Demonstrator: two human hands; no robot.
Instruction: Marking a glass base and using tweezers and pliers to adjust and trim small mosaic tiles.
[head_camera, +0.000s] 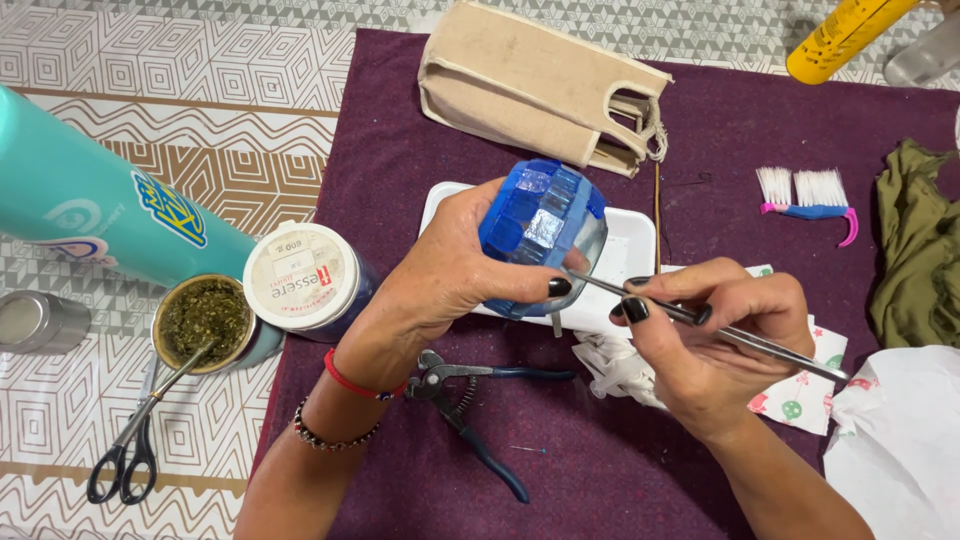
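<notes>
Nearest me, at about seven o'clock, black-handled scissors (128, 447) lay on the patterned cloth, and blue-handled nippers (470, 408) lay on the purple mat (600, 470) just below my wrists. My left hand (445, 275) was wrapped around a glass jar (545, 235) covered in blue mosaic tiles, thumb pressed on its side, holding it tilted over a white tray (630, 250) at the centre. My right hand (715, 330) pinched a pair of metal tweezers (700, 318) between thumb and fingers, the tip touching the jar's edge. Crumpled tissue (615, 370) sat beneath that hand. At nine o'clock stood a cup of green herb (205, 320), a white-lidded tub (300, 280) and a teal flask (100, 205). Farther off, at twelve, lay a canvas bag (540, 85); at two, a small blue and pink brush (810, 195) and a yellow bottle (850, 35).
</notes>
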